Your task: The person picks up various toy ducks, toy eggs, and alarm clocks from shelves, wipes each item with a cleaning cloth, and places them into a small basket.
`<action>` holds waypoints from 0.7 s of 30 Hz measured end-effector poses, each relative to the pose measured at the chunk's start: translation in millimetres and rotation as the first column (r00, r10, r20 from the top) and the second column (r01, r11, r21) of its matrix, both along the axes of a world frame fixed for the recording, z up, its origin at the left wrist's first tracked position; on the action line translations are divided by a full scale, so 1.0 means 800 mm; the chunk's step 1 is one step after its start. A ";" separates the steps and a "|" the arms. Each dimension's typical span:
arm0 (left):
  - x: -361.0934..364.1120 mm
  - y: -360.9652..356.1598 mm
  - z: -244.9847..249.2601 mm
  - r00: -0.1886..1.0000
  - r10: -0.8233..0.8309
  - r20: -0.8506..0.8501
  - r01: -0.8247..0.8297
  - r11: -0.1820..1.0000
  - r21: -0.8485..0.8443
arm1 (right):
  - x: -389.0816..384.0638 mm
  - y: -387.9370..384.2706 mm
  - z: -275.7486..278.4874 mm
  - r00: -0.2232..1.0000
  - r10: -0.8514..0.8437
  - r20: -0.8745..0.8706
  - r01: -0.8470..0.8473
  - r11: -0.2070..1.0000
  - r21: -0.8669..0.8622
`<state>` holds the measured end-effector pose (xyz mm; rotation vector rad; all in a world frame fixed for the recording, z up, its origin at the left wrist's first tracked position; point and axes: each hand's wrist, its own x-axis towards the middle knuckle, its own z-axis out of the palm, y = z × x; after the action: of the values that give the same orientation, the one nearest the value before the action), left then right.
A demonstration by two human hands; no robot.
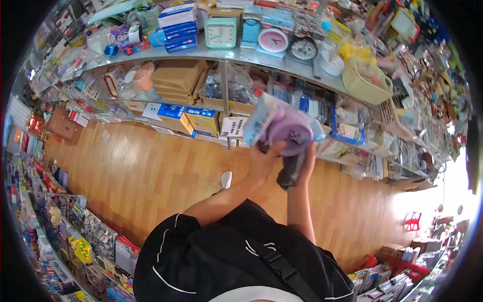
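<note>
A round purple clock-like item [290,132] is held up in front of the shelves, blurred by motion. My left hand [265,160] grips its lower left side, beside a light blue and white box [262,118] that overlaps the item. My right hand [306,166] is wrapped round a dark object [290,172] under the purple item, with its fingers at the item's right edge. What the dark object is cannot be made out. On the shelf [211,54] behind stand a mint square clock [221,33], a pink round clock [272,40] and a black round clock [304,49].
A green basket [366,83] sits at the shelf's right. Brown cardboard boxes [177,75] and blue-yellow boxes [202,121] fill lower shelves. More packed goods line the left edge. A red stool [412,221] stands on the wooden floor [146,166] far right.
</note>
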<state>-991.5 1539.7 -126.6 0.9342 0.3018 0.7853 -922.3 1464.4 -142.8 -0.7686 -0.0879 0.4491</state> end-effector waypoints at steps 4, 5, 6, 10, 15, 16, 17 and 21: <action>-0.009 -0.011 0.005 0.982 -0.164 -0.098 0.143 0.969 -0.200 | -0.016 -0.011 0.031 0.954 -0.217 0.205 0.261 0.940 -0.220; -0.009 -0.006 -0.003 0.951 -0.246 -0.189 0.213 0.961 -0.177 | -0.007 -0.021 0.034 0.960 -0.200 0.193 0.240 0.948 -0.208; -0.014 0.009 -0.006 0.900 -0.420 -0.118 0.399 0.901 -0.169 | 0.001 -0.034 0.041 0.958 -0.216 0.190 0.254 0.945 -0.207; -0.040 0.042 0.044 0.866 -0.484 -0.122 0.474 0.875 -0.100 | 0.033 -0.097 0.060 0.990 -0.001 0.139 0.032 0.975 -0.219; -0.009 0.001 0.065 0.649 -0.465 -0.602 0.759 0.454 0.466 | 0.029 -0.116 0.056 0.765 0.256 0.591 -0.012 0.923 -0.385; -0.006 -0.007 0.058 0.690 -0.419 -0.591 0.715 0.523 0.464 | 0.025 -0.120 0.058 0.849 0.260 0.460 -0.084 0.926 -0.368; -0.001 -0.016 0.053 0.692 -0.418 -0.589 0.713 0.521 0.468 | 0.024 -0.118 0.059 0.847 0.258 0.464 -0.082 0.927 -0.366; 0.012 -0.045 0.051 0.794 -0.489 -0.363 0.569 0.807 0.159 | 0.004 -0.104 0.051 0.963 -0.095 0.254 0.085 0.995 0.048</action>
<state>-981.7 1503.9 -85.5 1.3214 0.1844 0.1460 -918.9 1381.5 -101.9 -0.7880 -0.3006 0.2594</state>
